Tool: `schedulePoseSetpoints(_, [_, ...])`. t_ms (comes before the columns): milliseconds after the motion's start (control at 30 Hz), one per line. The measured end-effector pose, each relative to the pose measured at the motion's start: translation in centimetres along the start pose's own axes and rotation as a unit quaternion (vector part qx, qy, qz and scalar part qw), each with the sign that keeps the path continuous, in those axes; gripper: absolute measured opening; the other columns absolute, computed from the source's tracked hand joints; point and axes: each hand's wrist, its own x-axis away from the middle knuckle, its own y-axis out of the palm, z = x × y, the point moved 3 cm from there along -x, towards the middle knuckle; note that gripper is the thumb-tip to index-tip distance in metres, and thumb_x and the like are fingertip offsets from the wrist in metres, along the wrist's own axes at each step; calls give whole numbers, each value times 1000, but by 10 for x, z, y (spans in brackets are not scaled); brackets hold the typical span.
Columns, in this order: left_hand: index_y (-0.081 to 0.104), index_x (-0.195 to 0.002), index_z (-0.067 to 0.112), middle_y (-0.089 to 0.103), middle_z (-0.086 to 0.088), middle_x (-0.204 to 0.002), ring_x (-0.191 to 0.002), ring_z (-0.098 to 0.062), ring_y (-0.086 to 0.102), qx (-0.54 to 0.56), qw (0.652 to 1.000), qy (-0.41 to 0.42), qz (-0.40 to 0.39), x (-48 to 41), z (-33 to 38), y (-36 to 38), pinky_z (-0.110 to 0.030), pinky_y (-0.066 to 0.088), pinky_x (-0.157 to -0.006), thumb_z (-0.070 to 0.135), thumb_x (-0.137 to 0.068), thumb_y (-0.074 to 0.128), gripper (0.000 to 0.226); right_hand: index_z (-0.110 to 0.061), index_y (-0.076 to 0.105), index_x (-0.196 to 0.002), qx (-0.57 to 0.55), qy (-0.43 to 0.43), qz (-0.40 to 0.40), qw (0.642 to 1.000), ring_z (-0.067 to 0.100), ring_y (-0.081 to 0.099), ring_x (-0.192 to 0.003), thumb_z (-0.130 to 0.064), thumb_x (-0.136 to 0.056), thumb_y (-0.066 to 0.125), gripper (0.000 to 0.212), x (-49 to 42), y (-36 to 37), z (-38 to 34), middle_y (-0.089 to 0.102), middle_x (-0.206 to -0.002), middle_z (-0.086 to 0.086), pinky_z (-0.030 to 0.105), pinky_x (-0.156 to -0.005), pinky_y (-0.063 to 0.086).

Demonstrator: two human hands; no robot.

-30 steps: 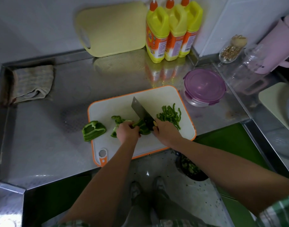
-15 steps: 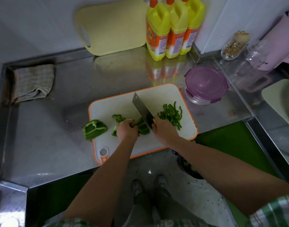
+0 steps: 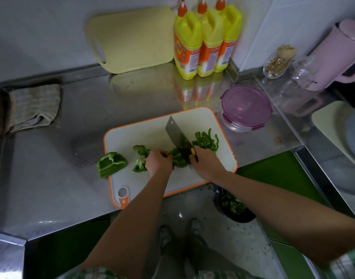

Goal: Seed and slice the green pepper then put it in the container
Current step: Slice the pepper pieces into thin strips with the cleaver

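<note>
Green pepper (image 3: pixel 177 158), orange-rimmed white board (image 3: pixel 144 135), purple lid (image 3: pixel 246 104), yellow bottles (image 3: pixel 187 45).

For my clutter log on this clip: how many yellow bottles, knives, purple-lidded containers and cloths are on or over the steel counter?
Yellow bottles: 3
Knife: 1
Purple-lidded container: 1
Cloth: 1
Total: 6

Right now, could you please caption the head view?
Right hand slices a green pepper piece with a cleaver on the cutting board, left hand steadying it.
</note>
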Motion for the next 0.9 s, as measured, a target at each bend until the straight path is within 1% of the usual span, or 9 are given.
schedulePoseSetpoints(33, [60,-70,20,67,-2,-65,-74,-19,66,-5,1000,-4,1,0,-1,1,-28,50,-66,21,-93,62,23,-6,52,-96,2,2,-1,1000,22,54,-70,-19,-99,44,16,1,1,1,61,-82,11,28,-59,34])
schedulePoseSetpoints(200, [63,-80,16,68,-4,-67,-77,-21,68,0,1000,-7,13,-2,-5,2,-28,50,-66,17,-92,61,12,-8,50,-91,-4,6,0,1000,28,60,-73,-19,-99,43,15,3,4,3,60,-80,12,30,-59,40])
schedulePoseSetpoints(333, [69,-102,8,71,-10,-93,-87,-26,67,-49,997,9,62,-5,-5,-7,-34,54,-74,14,-90,63,15,-9,48,-88,-28,30,40,998,24,54,-70,-20,-99,44,16,-2,-6,3,57,-78,11,30,-59,37])
schedulePoseSetpoints(433, [59,-113,14,54,-10,-116,-94,-27,59,-111,987,34,113,-1,-1,-16,-36,49,-74,11,-86,66,27,-10,46,-86,-48,45,62,996,22,50,-68,-19,-99,45,15,-5,-16,7,52,-75,8,30,-59,34])
schedulePoseSetpoints(533, [57,-114,13,46,-11,-117,-101,-28,50,-176,964,133,149,2,7,-13,-36,46,-76,6,-80,66,35,-8,47,-82,-84,76,85,990,31,55,-66,-18,-98,46,19,-3,-24,15,54,-72,11,36,-57,41])
schedulePoseSetpoints(600, [63,-111,13,51,-10,-114,-103,-29,48,-209,945,232,102,3,16,-1,-38,47,-80,6,-79,64,32,-5,51,-87,-105,99,82,986,35,60,-66,-20,-98,45,20,0,-24,22,58,-75,15,45,-60,51])
schedulePoseSetpoints(700, [60,-124,18,53,-7,-122,-112,-28,46,-276,909,314,0,7,27,26,-35,43,-90,12,-86,60,39,-5,56,-93,-118,111,76,984,33,60,-61,-23,-97,47,20,5,-21,30,62,-78,16,45,-57,53])
schedulePoseSetpoints(800, [50,-137,24,47,-8,-130,-119,-29,43,-341,886,311,-41,6,32,43,-36,41,-94,5,-88,53,52,-8,54,-87,-115,112,72,984,23,53,-56,-22,-97,48,18,9,-19,35,58,-73,10,35,-53,44])
schedulePoseSetpoints(900, [53,-131,20,52,-11,-124,-116,-31,46,-371,879,299,-21,3,36,43,-36,42,-90,-5,-85,48,52,-9,51,-83,-122,118,57,984,18,48,-54,-21,-97,48,19,12,-17,40,50,-64,2,30,-52,38])
